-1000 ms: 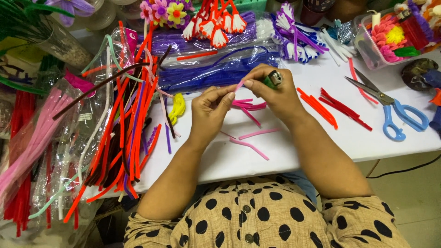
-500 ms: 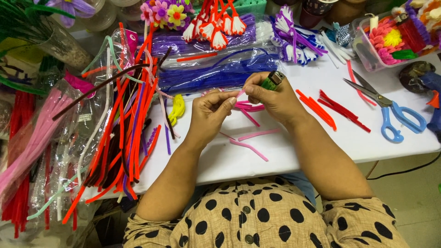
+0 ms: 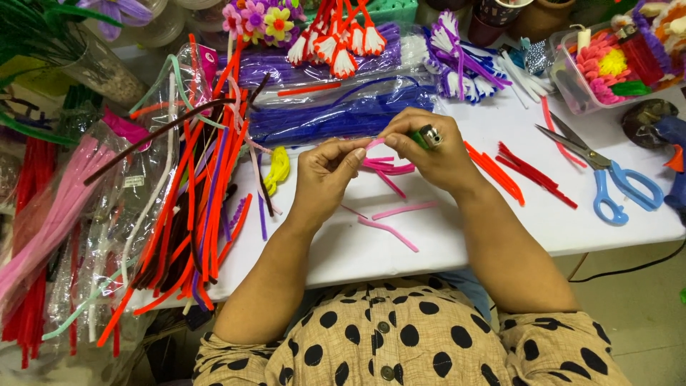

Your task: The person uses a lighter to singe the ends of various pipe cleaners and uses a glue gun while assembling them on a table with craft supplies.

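My left hand (image 3: 325, 175) and my right hand (image 3: 429, 154) meet over a white table (image 3: 457, 229), both pinching a short pink pipe cleaner piece (image 3: 374, 144) between the fingertips. The right hand also holds a green lighter (image 3: 427, 136) with a metal top against its fingers. More bent pink pipe cleaner pieces (image 3: 389, 167) lie just under the hands, and two loose pink pieces (image 3: 389, 223) rest nearer to me.
Blue-handled scissors (image 3: 607, 179) and red pipe cleaner pieces (image 3: 525, 170) lie to the right. Bags of blue and purple pipe cleaners (image 3: 336, 114) sit behind the hands. A pile of red, orange and pink pipe cleaners (image 3: 193, 193) covers the left. A clear box of craft pieces (image 3: 607, 68) stands far right.
Both hands stay together on the pink piece; the fingers have shifted slightly along it. Nothing else on the table has moved.
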